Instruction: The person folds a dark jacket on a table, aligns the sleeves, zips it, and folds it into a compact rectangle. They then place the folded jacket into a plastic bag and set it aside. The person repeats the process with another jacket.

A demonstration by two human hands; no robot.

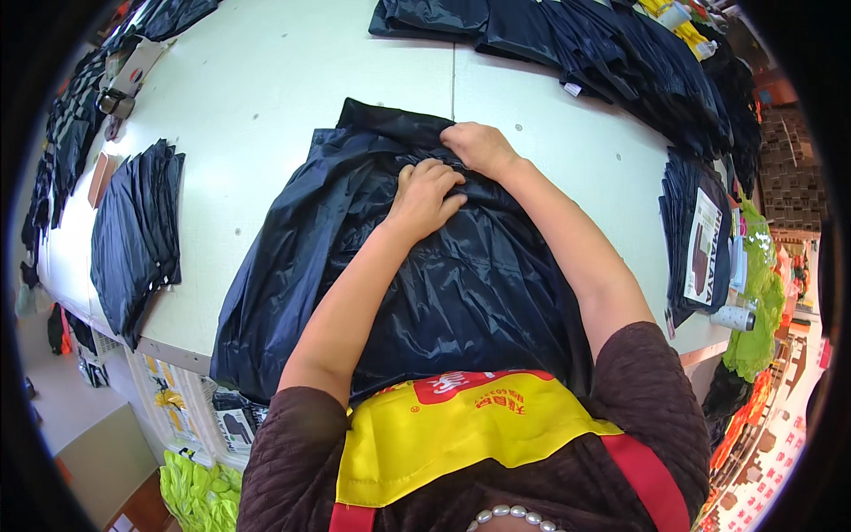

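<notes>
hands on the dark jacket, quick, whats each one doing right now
Left hand: fingers curled, gripping a fold of the dark jacket.
Right hand: closed, pinching the same fabric just beyond the left.

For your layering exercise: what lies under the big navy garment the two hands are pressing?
The navy garment lies on the white table; its near edge hangs over. The left hand and right hand press its top. Anything beneath the cloth is hidden.

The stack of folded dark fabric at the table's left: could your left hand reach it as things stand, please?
Probably yes: the left hand rests on the dark garment, and only bare table lies between it and the stack.
</notes>
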